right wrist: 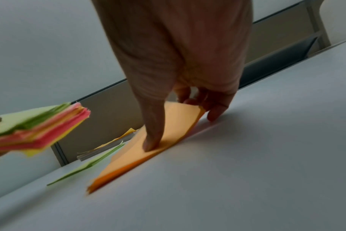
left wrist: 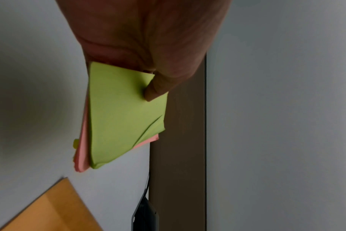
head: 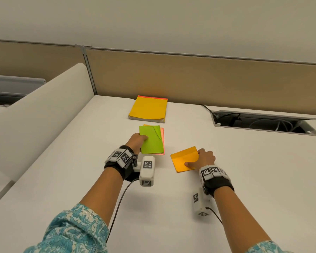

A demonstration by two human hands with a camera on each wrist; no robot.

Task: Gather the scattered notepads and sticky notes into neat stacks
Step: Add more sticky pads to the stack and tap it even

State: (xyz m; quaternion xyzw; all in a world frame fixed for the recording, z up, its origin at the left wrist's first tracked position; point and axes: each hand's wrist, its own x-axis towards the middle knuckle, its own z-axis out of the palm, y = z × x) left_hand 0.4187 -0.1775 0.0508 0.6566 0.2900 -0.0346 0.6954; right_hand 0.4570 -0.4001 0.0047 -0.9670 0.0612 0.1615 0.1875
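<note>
My left hand (head: 142, 138) pinches a mixed stack of sticky notes (head: 151, 140), green on top with pink and yellow sheets beneath, held above the white table (head: 235, 179). The left wrist view shows my thumb on the green top sheet (left wrist: 124, 117), whose far corner is creased. My right hand (head: 194, 157) grips an orange sticky pad (head: 184, 158), thumb on top and fingers curled round its far edge (right wrist: 178, 118), which is tilted up. A thin green pad (right wrist: 85, 167) lies flat between the hands. A large yellow notepad (head: 148, 109) lies at the back.
An open cable well (head: 263, 123) with wires is sunk into the table at the back right. A tan partition (head: 190, 79) closes off the far edge. A white divider (head: 44, 110) runs along the left side.
</note>
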